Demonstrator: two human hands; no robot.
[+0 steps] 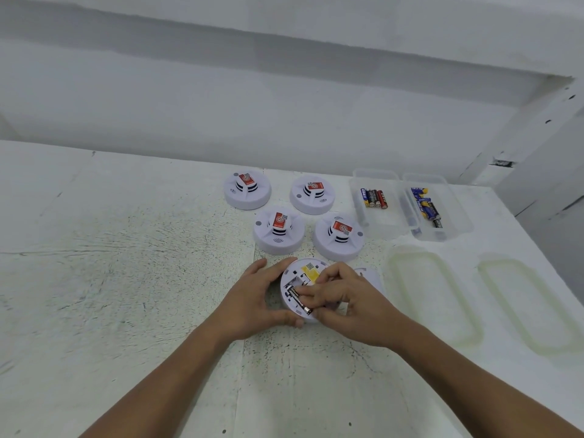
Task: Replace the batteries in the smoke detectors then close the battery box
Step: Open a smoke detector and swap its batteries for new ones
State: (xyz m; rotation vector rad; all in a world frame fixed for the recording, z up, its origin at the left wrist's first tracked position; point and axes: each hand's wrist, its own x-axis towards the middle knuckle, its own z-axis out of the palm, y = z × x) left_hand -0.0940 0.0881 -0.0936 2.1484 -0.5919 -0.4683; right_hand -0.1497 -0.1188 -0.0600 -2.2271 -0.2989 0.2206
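Mid-swap — left hand grips the upturned detector, right hand pinches a battery in its bay — next it likely needs pressing flat.

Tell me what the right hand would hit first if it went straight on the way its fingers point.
The right hand, pinching a battery in the open smoke detector, points left; it would likely meet the left hand first.
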